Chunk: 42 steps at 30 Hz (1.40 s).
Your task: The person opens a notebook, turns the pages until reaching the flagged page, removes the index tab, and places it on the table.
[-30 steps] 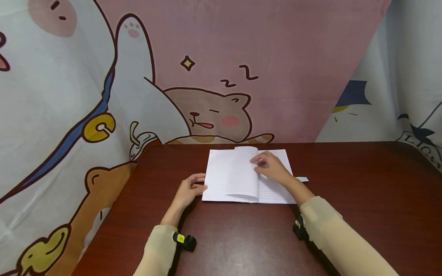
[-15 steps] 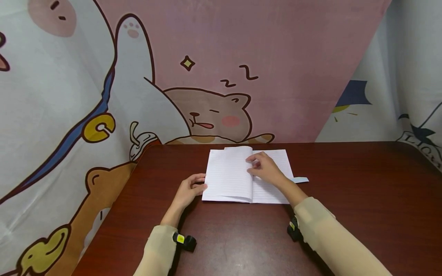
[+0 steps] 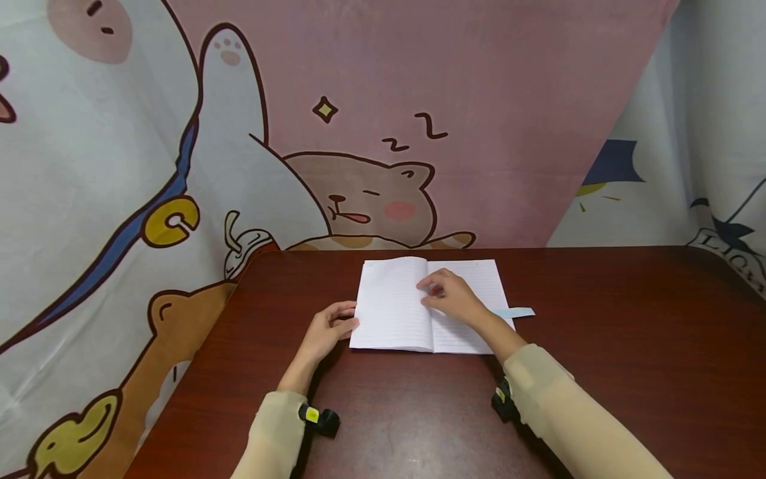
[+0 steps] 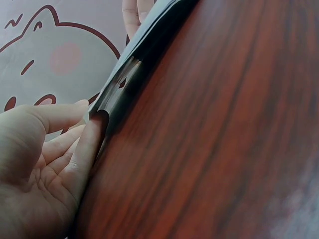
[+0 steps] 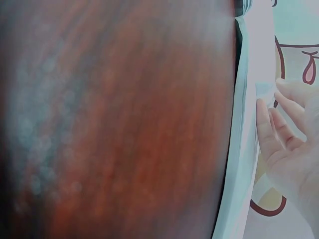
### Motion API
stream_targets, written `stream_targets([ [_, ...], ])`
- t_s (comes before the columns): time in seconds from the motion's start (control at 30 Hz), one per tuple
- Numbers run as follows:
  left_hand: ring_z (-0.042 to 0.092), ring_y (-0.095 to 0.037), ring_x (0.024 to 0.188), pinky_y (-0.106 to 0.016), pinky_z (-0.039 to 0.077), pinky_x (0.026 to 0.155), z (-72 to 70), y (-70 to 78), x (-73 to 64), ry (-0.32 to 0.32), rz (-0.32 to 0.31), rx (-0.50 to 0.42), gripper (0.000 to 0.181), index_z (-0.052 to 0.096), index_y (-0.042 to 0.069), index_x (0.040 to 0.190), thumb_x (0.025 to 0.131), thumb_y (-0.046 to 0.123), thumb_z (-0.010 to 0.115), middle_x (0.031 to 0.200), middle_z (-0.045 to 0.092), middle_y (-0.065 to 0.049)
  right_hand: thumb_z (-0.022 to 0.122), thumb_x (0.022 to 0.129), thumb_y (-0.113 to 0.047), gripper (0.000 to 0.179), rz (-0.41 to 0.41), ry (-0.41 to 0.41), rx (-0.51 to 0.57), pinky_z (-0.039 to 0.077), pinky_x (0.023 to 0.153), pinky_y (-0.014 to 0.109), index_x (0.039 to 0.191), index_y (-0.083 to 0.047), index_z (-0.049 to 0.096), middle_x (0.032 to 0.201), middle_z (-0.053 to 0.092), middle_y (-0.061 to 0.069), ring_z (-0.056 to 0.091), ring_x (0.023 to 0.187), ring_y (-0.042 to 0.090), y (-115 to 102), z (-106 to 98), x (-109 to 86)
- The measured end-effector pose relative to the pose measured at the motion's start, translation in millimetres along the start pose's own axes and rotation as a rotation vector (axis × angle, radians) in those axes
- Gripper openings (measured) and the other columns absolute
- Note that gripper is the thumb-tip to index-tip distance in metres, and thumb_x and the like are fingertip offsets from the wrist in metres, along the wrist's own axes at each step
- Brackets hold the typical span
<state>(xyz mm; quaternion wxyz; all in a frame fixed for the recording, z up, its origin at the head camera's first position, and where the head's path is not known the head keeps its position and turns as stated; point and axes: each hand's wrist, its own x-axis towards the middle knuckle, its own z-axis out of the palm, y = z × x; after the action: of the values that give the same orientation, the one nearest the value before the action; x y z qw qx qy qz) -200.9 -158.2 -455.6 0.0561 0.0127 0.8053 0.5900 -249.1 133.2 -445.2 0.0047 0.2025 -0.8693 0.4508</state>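
Note:
An open notebook (image 3: 389,306) with lined white pages lies on the table, its left pages bulging slightly near the spine. My left hand (image 3: 323,330) pinches the left edge; in the left wrist view the thumb (image 4: 67,113) is on top and a finger is tucked beneath the cover. Over the inner part of the left page, close to the spine, is my right hand (image 3: 456,297). Its thumb and forefinger are apart, with the fingertips right at the paper. A pale blue strip (image 3: 520,312) sticks out past the right edge, partly hidden behind the right wrist.
The dark reddish-brown wooden table (image 3: 407,412) extends around the notebook. Behind it hangs a cartoon-printed cloth (image 3: 491,133). Black wrist cameras sit at both sleeves, including a left camera (image 3: 323,420).
A turned leaf has come down onto the left side. My right hand has moved left with it, crossing the spine, while the left hand has stayed at the edge. More of the blue strip shows.

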Motion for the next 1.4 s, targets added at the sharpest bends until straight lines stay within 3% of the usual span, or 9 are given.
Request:
stream_targets([
  [0.37,0.065,-0.013,0.089,-0.028,0.059,0.079,-0.4,0.5,-0.1,-0.014,0.001,-0.009,0.041,0.061,0.004,0.132,0.092,0.007,0.07,0.125,0.065,-0.02,0.072,0.086,-0.003,0.021,-0.039,-0.015,-0.017,0.057,0.088,0.041,0.107,0.0,0.073,0.112,0.069,0.018,0.068,0.098,0.03,-2.0,0.0,-1.0],
  [0.6,0.068,-0.018,0.093,-0.035,0.061,0.079,-3.4,5.9,-2.5,-0.025,0.008,0.009,0.042,0.059,0.001,0.134,0.093,0.005,0.068,0.128,0.064,-0.024,0.07,0.088,-0.003,0.021,-0.035,-0.044,-0.016,0.055,0.09,0.042,0.109,-0.001,0.072,0.115,0.07,0.018,0.068,0.101,0.032,-5.3,-4.5,-1.1],
  [0.83,0.07,-0.029,0.102,-0.039,0.061,0.08,-9.7,15.4,-6.4,-0.012,0.049,0.085,0.042,0.057,0.0,0.135,0.094,0.002,0.065,0.125,0.066,-0.023,0.066,0.093,-0.006,0.021,0.018,-0.084,-0.029,0.052,0.095,0.048,0.113,-0.001,0.07,0.121,0.069,0.018,0.067,0.108,0.035,-6.8,-19.0,-4.0],
  [1.0,0.072,-0.029,0.1,-0.038,0.061,0.08,-13.4,18.9,-6.4,-0.017,0.054,0.11,0.042,0.057,0.0,0.135,0.094,0.001,0.065,0.123,0.068,-0.021,0.064,0.095,-0.009,0.023,0.037,-0.098,-0.035,0.054,0.092,0.045,0.116,-0.002,0.07,0.123,0.069,0.018,0.067,0.108,0.034,-2.1,-29.7,-6.6],
  [1.23,0.072,-0.027,0.097,-0.037,0.061,0.08,-11.2,30.1,-4.4,-0.009,0.078,0.111,0.042,0.057,-0.001,0.135,0.094,0.001,0.065,0.123,0.068,-0.022,0.065,0.095,-0.01,0.023,0.044,-0.071,-0.048,0.053,0.084,0.033,0.116,-0.002,0.07,0.12,0.071,0.015,0.069,0.106,0.031,-2.3,-46.9,-10.5],
  [1.4,0.071,-0.026,0.096,-0.038,0.061,0.081,-4.5,38.7,-1.5,-0.009,0.115,0.113,0.04,0.058,-0.001,0.133,0.094,0.001,0.066,0.122,0.068,-0.023,0.065,0.094,-0.008,0.023,0.027,-0.046,-0.051,0.053,0.087,0.037,0.116,-0.002,0.071,0.119,0.071,0.015,0.068,0.107,0.032,-1.5,-59.8,-14.7],
])
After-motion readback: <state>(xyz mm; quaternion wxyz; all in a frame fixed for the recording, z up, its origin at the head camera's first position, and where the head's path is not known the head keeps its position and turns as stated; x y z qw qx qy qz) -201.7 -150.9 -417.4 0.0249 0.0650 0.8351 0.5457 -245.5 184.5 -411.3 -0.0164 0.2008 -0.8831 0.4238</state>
